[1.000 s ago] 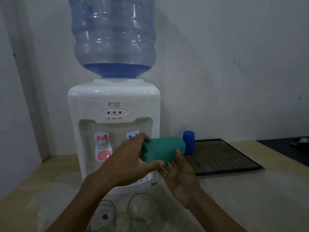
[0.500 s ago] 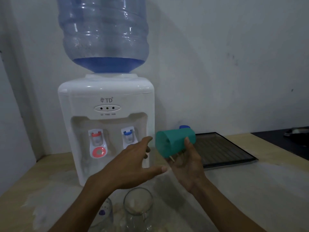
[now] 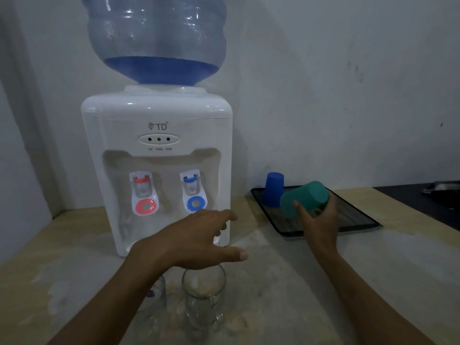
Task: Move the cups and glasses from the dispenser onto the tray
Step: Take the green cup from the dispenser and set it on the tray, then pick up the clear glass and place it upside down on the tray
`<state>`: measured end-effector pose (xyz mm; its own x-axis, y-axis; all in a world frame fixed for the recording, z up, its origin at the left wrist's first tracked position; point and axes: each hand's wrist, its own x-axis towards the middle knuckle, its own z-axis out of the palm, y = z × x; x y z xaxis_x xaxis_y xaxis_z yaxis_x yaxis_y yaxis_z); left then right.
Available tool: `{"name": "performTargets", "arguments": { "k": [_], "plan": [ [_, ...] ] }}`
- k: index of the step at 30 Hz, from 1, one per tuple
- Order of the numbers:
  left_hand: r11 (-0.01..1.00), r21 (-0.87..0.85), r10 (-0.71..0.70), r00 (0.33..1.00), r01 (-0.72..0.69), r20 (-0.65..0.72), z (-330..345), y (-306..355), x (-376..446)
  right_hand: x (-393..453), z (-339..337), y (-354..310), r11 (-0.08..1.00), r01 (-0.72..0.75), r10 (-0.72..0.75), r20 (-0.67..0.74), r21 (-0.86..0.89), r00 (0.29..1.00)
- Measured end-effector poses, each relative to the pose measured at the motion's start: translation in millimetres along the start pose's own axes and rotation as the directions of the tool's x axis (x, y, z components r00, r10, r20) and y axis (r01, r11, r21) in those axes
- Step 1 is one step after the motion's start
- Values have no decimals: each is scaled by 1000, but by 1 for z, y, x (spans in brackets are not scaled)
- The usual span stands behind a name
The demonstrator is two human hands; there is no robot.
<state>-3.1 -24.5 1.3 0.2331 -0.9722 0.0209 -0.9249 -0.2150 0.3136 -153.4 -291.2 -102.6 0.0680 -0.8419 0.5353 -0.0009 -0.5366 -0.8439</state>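
At far left on the counter (image 3: 373, 257) stands a white water dispenser (image 3: 156, 170), marked "TD" above three indicator lights; the small print beneath is unreadable. A blue bottle (image 3: 156, 38) sits inverted on top. Near, in front of it, two clear glasses: one (image 3: 155, 295) mostly hidden by the forearm, one (image 3: 204, 295) upright with mouth up. The left hand (image 3: 196, 240) hovers above them, fingers spread, holding nothing. Right of the dispenser, a blue cup (image 3: 273, 189) stands upside down on the dark tray's (image 3: 358, 220) far left corner. The right hand (image 3: 318, 220) grips a green cup (image 3: 305, 197) over the tray, long axis tilted, base up-right, thumb and fingers wrapped around it.
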Motion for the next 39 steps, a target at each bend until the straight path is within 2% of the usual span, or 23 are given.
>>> {"name": "performTargets", "arguments": {
  "k": [5,12,24,28,34,39],
  "plan": [
    [1000,11,-9,1000,9,21,-2,-4,1,-4,2,11,982,120,-105,105,-144,989],
    [1000,6,-12,1000,12,23,-4,-7,-1,-5,7,21,943,199,-134,243,-267,961],
    [998,23,-59,994,57,94,-21,-14,-8,-3,9,31,902,215,-137,224,-374,965],
    [994,60,-95,985,88,143,-32,-18,-14,-2,10,34,894,223,-156,197,-388,968],
    [990,71,-136,945,120,298,-31,-14,-15,-2,11,34,895,221,-166,172,-387,971],
    [989,113,-128,945,98,301,-20,-8,-11,-3,11,31,897,251,-209,149,-365,966]
  ]
}}
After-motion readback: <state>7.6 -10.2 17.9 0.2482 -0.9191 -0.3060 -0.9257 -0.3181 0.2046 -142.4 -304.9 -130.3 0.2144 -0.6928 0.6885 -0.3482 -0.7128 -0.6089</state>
